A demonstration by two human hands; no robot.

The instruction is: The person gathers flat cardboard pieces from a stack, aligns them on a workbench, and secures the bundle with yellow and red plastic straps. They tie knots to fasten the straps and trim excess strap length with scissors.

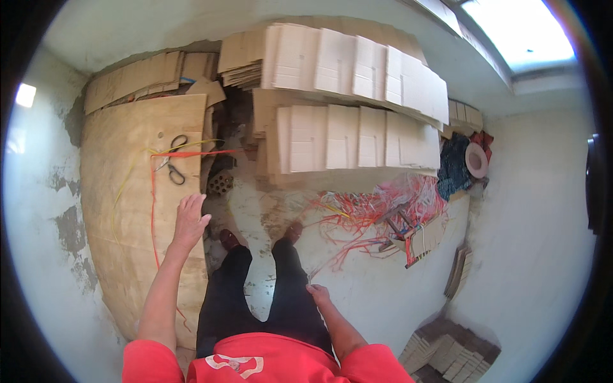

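Note:
My left hand (189, 221) is over the right edge of a plywood board (108, 191), its fingers stretched out and nothing in them. Beyond it on the board lie scissors (175, 173) with black handles, crossed by a flat red strap (152, 198). A thin yellow strap (117, 198) curves across the wood as well. Beside my right thigh is my right hand (318, 295), its fingers closed. Something thin and pale seems to stick up from it, too small to name.
Folded cardboard sheets (341, 137) stand in large stacks ahead. A tangle of red and white strapping (383, 204) covers the floor at right, with a small wooden stool (415, 239) tipped in it. More cardboard bundles (447, 354) lie at the lower right. A punctured round block (221, 183) sits beside the board.

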